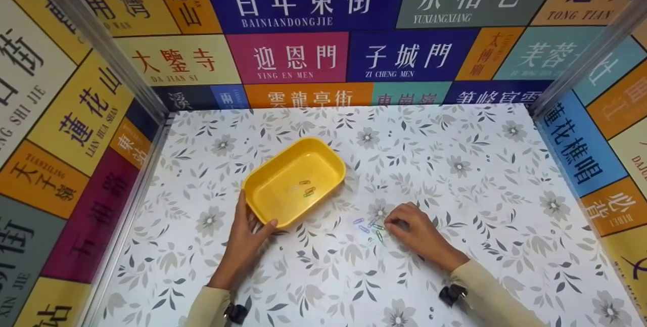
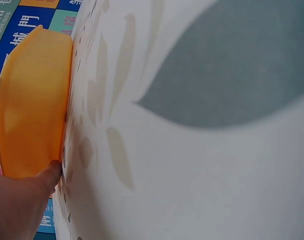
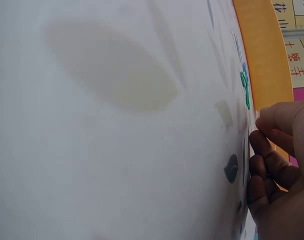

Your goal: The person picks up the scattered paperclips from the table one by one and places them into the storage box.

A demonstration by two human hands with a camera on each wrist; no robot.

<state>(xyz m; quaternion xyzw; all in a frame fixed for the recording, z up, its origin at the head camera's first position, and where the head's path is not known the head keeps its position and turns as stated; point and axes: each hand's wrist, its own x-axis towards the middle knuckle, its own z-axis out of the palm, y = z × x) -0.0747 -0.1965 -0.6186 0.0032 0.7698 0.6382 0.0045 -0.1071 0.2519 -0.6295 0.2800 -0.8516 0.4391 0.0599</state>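
Note:
A yellow plastic box (image 1: 263,180) stands on the table, with several paper clips (image 1: 307,189) on its floor. My left hand (image 1: 245,243) holds its near left corner, thumb on the near wall and fingers along the left side. In the left wrist view, the thumb presses low on the box wall (image 2: 34,105). To the right of the box lies a small group of blue, purple and green paper clips (image 1: 364,227). Beside them is my right hand (image 1: 417,231), its fingers bent and the thumb close to the index finger. Whether a clip is between those fingertips cannot be made out.
A white tabletop with a grey leaf and flower print (image 1: 455,195) lies under everything. Coloured panels with street names (image 1: 288,56) wall in the back and both sides. Dark wrist cameras (image 1: 452,294) sit on both sleeves.

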